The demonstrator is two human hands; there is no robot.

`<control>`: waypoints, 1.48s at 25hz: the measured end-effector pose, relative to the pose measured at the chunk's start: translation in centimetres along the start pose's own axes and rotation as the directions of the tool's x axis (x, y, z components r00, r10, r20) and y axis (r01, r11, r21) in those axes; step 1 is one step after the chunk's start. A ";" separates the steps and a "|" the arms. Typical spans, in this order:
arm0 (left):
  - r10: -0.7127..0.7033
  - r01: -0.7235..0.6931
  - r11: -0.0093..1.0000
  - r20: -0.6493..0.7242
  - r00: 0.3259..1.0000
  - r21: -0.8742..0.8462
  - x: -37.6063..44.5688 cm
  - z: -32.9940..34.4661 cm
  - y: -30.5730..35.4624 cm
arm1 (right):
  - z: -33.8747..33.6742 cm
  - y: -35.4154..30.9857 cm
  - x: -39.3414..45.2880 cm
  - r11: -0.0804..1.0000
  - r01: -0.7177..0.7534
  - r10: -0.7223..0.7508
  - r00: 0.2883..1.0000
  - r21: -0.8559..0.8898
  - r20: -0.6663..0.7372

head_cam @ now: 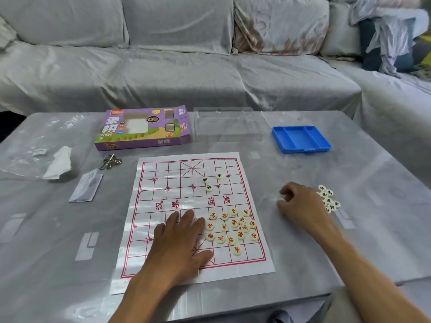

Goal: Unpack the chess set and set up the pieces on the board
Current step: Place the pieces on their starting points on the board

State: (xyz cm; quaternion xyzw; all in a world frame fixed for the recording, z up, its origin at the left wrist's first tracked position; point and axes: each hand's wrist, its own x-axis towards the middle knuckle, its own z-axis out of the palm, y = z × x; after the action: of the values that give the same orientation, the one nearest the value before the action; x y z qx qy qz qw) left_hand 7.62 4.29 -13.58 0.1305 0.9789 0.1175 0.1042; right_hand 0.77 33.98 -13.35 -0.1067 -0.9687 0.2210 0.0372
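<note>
Paper board flat on desk. Left hand pressed on board, fingers straight, beside red-marked pieces. Three dark-marked pieces across the river. Right hand off board's right edge, fingers curled, hold unclear, beside further pieces.

The paper board, white with a red grid and red characters across its middle band, is lying flat on the counter, with a cluster of cream round pieces bearing red characters sitting loosely on its near right area and three cream pieces bearing dark characters sitting apart on its far right area. A small heap of dark-character pieces is lying off the board to its right, while the purple box, the clear plastic cover and the blue tray are resting in a row beyond the board's far edge.
</note>
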 end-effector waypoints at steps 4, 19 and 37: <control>-0.021 0.021 0.999 0.009 1.000 0.024 0.1 -0.1 0.2 | 3.9 -8.1 1.8 0.958 0.270 -0.264 0.962 0.098 -0.070; -0.021 0.020 0.999 0.035 0.999 0.034 0.3 0.0 0.3 | -2.9 3.8 -1.8 0.892 -0.356 0.369 0.929 -0.277 -0.007; -0.025 0.021 0.998 0.063 0.998 0.054 0.5 0.5 -0.1 | 2.2 -4.8 1.4 0.991 0.091 -0.074 0.982 0.095 -0.173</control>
State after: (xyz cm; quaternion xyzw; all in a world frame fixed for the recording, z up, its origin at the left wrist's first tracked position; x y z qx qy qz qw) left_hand 7.19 4.41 -14.19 0.1256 0.9793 0.0860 0.1332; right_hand -1.74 29.09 -13.19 -0.0826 -0.9530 0.2590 0.1336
